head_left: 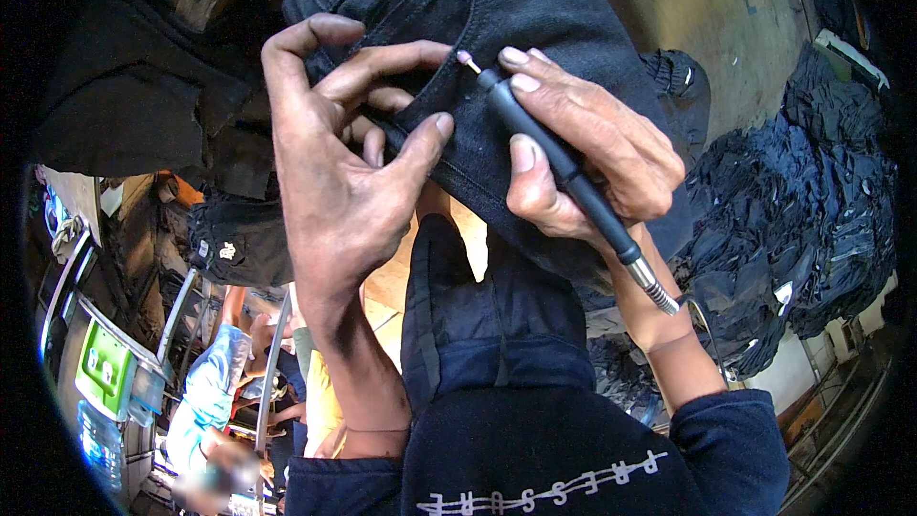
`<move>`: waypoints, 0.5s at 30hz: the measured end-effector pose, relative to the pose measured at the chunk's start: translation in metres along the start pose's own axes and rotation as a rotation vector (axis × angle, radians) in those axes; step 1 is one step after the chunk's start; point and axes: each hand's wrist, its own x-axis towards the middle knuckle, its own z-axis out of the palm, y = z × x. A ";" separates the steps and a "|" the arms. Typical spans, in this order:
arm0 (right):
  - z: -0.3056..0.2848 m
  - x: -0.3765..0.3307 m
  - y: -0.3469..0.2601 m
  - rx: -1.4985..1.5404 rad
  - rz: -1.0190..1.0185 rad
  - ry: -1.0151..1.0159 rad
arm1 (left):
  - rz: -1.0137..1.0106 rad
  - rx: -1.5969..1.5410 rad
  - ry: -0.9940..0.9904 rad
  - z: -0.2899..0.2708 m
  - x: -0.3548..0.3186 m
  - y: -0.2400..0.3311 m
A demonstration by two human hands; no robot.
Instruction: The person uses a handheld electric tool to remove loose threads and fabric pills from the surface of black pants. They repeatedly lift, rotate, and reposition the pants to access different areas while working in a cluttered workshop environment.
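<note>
Black denim trousers [564, 5] with a gathered waistband are spread in front of me, a curved pocket seam running down their middle. My left hand [339, 172] holds the cloth at that pocket edge, its index finger lying along the seam and its thumb on the near side. In my right hand [597, 139] is a black pen-shaped rotary grinder [540, 134], gripped between thumb and fingers. Its small pink grinding tip [464, 56] is at the seam, close to my left index fingertip. Whether the tip touches the cloth I cannot tell. A metal spring sleeve and cable trail from the grinder's rear.
A large heap of dark garments [793, 220] lies to the right. More dark cloth [124, 86] is at the upper left. Another person [215, 392] is at the lower left, near metal rails and a green box [105, 370].
</note>
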 end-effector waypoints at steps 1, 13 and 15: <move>0.000 0.000 0.000 0.003 0.000 -0.002 | -0.001 -0.003 -0.003 0.000 0.000 0.000; -0.003 0.001 -0.003 -0.021 0.044 -0.008 | 0.018 -0.028 -0.043 0.000 0.001 -0.001; -0.003 0.001 -0.002 -0.026 0.047 0.002 | 0.021 -0.030 -0.037 0.001 0.001 -0.001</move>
